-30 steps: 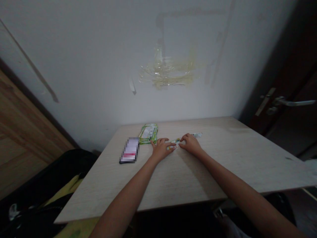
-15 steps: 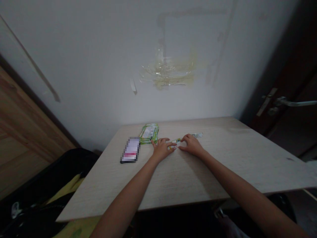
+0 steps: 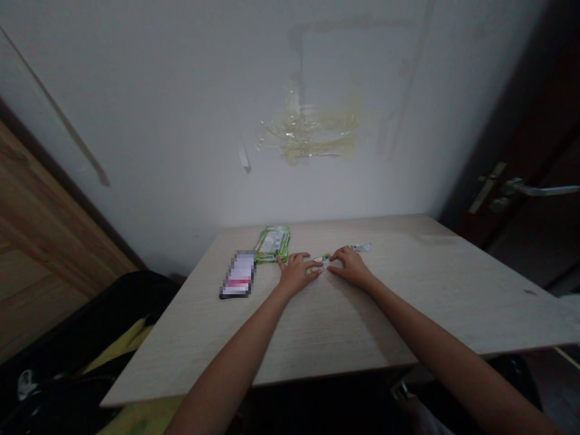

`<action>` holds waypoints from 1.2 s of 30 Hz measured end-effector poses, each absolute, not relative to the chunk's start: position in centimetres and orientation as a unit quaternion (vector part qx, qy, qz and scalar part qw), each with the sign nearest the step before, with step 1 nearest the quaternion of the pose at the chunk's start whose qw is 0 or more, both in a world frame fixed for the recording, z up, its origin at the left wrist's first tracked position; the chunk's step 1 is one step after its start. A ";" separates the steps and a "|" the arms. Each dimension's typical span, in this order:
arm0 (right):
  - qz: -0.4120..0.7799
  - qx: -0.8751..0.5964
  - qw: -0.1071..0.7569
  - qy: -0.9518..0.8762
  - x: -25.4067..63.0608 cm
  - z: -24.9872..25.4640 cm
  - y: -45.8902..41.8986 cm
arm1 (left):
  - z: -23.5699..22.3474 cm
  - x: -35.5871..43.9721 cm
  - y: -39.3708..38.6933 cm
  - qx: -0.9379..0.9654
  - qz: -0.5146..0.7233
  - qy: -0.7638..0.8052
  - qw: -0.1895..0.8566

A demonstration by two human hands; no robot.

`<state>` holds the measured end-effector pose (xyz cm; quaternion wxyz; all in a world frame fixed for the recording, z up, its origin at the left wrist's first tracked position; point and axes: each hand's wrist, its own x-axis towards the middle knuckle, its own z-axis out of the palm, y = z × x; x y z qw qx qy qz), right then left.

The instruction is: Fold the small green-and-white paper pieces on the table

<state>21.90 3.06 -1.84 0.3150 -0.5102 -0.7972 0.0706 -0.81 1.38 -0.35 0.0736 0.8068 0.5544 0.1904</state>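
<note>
On the table (image 3: 344, 338) lies a narrow white and green printed strip (image 3: 322, 261), perhaps a wrapper. My left hand (image 3: 296, 273) is over its near left end, thumb and index finger gripping it, the other fingers spread on the tabletop. At the strip's right end, my right hand (image 3: 351, 266) has bent fingers and thumb set close around it. A similar printed piece (image 3: 361, 248) pokes out beyond the right hand; whether it joins the strip is hidden. Left of my left hand is a stack of flat green and white packets (image 3: 272, 241).
A phone (image 3: 238, 275) with a blurred screen lies near the packets at the table's left. Behind the table rises a wall with old clear tape (image 3: 312, 139). At right is a dark door with a metal handle (image 3: 544, 190); dark bags (image 3: 131, 302) are at lower left.
The view has shifted very slightly. Both hands stay at the strip with hardly any finger movement; the packets and phone lie as before.
</note>
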 end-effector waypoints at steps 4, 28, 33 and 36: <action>0.099 -0.464 0.347 -0.809 22.4 -2.3 3.7 | -0.3 -0.7 1.3 0.806 0.187 0.557 0.073; 0.055 -0.547 0.341 -0.763 22.0 -2.6 4.4 | -0.2 -0.9 1.3 0.810 0.181 0.553 0.072; 0.046 -0.548 0.323 -0.770 21.8 -2.3 4.2 | -0.3 -0.8 1.4 0.812 0.177 0.553 0.063; 0.038 -0.549 0.320 -0.771 21.8 -2.0 3.9 | -0.3 -0.8 1.4 0.811 0.175 0.555 0.060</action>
